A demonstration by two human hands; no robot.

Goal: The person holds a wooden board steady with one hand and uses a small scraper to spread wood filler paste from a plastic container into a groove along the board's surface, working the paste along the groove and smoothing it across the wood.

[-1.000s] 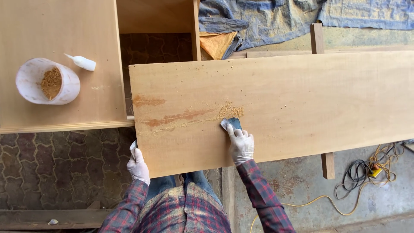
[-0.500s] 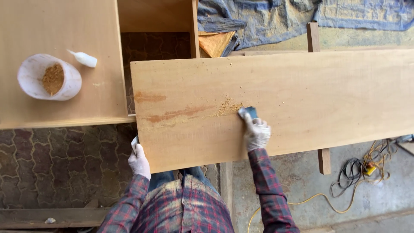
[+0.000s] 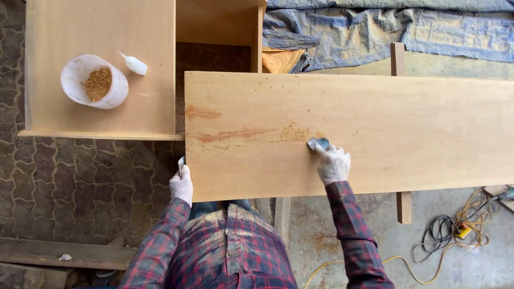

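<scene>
1. Rightward along the board [image 3: 375, 134] went the right hand [image 3: 333, 164] since the earlier frame.
2. Its fingers pinched a blue scraper [image 3: 318, 143], just right of the filler patch [image 3: 292, 132].
3. Left hand [image 3: 181, 185] gripped the board's left edge.

Soft, even daylight falls across the pale board [image 3: 348, 128]; shadows are faint, focus sharp throughout, with no glare or blur.
</scene>
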